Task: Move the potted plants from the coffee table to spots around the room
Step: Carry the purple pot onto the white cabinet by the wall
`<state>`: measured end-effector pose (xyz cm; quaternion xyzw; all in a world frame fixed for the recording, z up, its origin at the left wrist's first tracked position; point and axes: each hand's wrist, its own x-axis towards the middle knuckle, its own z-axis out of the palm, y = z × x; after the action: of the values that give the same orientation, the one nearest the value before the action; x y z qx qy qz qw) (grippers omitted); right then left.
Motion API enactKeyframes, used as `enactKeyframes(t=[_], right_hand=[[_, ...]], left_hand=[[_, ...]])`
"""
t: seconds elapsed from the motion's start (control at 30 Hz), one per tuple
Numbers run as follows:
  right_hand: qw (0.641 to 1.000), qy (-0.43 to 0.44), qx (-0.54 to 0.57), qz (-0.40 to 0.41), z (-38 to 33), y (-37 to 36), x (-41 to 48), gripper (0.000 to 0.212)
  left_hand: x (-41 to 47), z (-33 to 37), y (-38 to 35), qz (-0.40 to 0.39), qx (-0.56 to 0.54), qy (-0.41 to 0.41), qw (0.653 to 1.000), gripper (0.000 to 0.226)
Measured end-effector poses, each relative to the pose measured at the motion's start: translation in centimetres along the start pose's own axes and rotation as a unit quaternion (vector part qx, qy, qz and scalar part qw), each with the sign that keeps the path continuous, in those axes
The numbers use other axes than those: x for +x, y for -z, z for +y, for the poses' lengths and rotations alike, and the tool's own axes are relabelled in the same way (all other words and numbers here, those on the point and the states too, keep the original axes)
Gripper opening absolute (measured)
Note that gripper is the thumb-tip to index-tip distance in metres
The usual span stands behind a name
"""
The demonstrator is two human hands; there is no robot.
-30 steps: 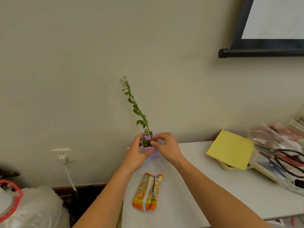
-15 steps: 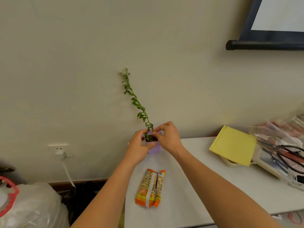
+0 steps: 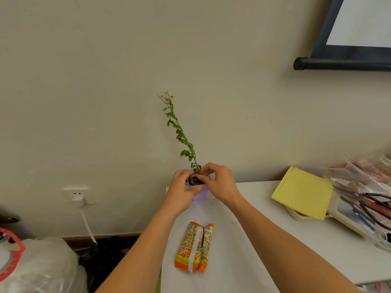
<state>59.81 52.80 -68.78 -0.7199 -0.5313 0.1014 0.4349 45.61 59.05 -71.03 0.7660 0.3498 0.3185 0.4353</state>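
While the pot [image 3: 201,192] is sitting at the far edge of the table [image 3: 243,240], by the wall, both hands are wrapping around it. The left hand [image 3: 182,193] is gripping its left side with fingers curled on the rim. The right hand [image 3: 220,183] is pinching the stem [image 3: 182,136] low down, fingertips [image 3: 202,177] pressed together over the soil. The stem is leaning up and left above the fingers. A snack pack [image 3: 195,247] is lying nearer than the hands, between the arms.

Probably an office or meeting room: a projector screen [image 3: 357,32] hangs above a cluttered white table [image 3: 243,240].
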Motion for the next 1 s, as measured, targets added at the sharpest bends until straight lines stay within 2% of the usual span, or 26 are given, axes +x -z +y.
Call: enactKeyframes(t=[0.1,0.3,0.73,0.8,0.87,0.93,1.0], right_hand=[[1.000,-0.003,0.004,0.003,0.3,-0.3,-0.3,0.004],[1.000,-0.024,0.015,0.002,0.0,-0.1,0.4,0.004],[0.999,-0.017,-0.030,-0.023,0.0,-0.3,1.4,0.007],[1.000,-0.006,-0.022,-0.006,0.1,-0.5,1.1,0.016],[1.000,-0.006,0.021,-0.004,0.5,-0.4,0.4,0.038],[0.998,-0.023,0.059,-0.030,1.2,-0.3,-0.2,0.059],[0.993,-0.045,0.093,-0.058,1.7,-0.1,-0.6,0.070]], left_hand=[[0.0,-0.1,0.1,0.001,-0.022,0.002,1.000,0.048],[0.0,-0.2,0.5,-0.001,-0.073,0.039,0.997,0.068],[0.3,-0.5,0.9,-0.007,-0.074,0.029,0.997,0.066],[0.4,-0.5,0.9,-0.004,-0.075,0.030,0.997,0.064],[0.4,-0.7,1.1,0.004,-0.069,0.028,0.997,0.061],[0.4,-1.0,1.2,0.010,-0.073,0.030,0.997,0.061],[0.3,-1.2,1.2,0.002,-0.086,0.042,0.995,0.067]])
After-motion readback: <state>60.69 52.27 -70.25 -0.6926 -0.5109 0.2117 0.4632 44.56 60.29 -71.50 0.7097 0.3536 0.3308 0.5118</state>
